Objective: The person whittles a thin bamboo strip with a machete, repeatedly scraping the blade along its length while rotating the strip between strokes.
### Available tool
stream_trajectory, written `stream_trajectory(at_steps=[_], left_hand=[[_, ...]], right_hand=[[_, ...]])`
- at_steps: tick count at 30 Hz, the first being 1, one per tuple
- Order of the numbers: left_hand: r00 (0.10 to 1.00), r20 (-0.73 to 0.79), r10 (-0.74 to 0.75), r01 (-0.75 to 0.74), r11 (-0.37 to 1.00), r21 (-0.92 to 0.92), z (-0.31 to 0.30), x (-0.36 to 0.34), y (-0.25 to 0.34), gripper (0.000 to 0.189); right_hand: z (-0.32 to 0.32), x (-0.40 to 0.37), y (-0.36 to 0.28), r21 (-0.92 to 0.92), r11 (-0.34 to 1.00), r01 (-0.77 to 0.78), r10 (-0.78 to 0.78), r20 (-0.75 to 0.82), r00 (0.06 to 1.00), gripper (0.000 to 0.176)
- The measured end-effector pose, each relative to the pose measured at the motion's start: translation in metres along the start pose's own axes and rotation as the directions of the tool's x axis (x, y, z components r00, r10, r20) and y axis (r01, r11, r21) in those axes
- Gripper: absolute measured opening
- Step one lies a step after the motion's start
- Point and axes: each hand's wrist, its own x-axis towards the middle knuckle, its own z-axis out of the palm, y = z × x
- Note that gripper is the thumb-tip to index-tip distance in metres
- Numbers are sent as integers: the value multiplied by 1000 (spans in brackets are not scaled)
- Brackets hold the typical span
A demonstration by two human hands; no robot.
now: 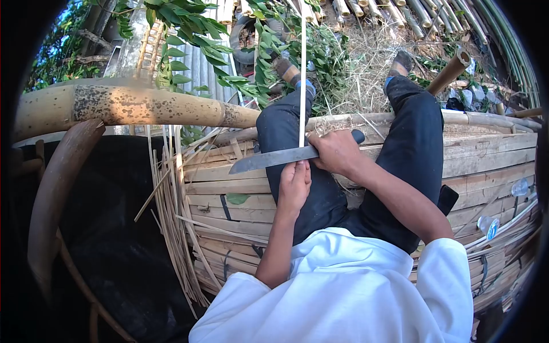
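A long-bladed machete (266, 159) lies crosswise over my lap, its tip pointing left. Around its dark handle, my right hand (336, 151) is closed. My left hand (295, 182) sits just below the blade, its fingers pinched on the near end of a thin pale bamboo strip (303, 80). The strip runs away from me between my knees, up past the top of the view, and crosses the blade close to my right hand. Exactly how strip and blade edge meet is hidden.
I sit on stacked split bamboo slats (486, 151). A bundle of thin strips (177, 228) lies at left, beside a thick bamboo pole (148, 107) and a black sheet (114, 228). Plastic cups (488, 226) and a phone-like black object (448, 198) are at right. Bamboo poles (412, 17) lie ahead.
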Motion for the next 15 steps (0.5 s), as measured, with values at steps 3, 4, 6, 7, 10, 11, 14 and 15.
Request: stream_trajectory(at_steps=[3, 4, 6, 7, 10, 11, 14, 15], left_hand=[[988, -34, 148, -137, 967, 215, 1, 2, -13, 26], [975, -51, 215, -184, 918, 352, 1, 0, -15, 28], [958, -58, 282, -220, 846, 486, 0, -5, -19, 31], [968, -55, 246, -194, 866, 461, -1, -8, -22, 31], [996, -39, 76, -64, 965, 254, 5, -25, -20, 29], [999, -8, -53, 53, 997, 59, 8, -31, -18, 27], [995, 60, -83, 87, 995, -53, 13, -36, -17, 26], [995, 58, -79, 83, 995, -56, 13, -34, -17, 26]], right_hand=[[-1, 1, 6, -34, 999, -21, 23, 55, 998, 20], [-1, 1, 11, -35, 999, -42, 44, 71, 996, 19], [-3, 7, 23, -74, 993, -94, 96, 26, 995, 17], [-5, 11, 32, -116, 982, -149, 148, -24, 989, 15], [-13, 21, 70, -38, 976, -214, 209, -106, 972, 18], [-15, 25, 79, -36, 975, -217, 212, -107, 971, 18], [-20, 31, 88, 86, 889, -449, 457, -164, 874, 20], [-22, 30, 83, 102, 896, -432, 443, -148, 884, 20]])
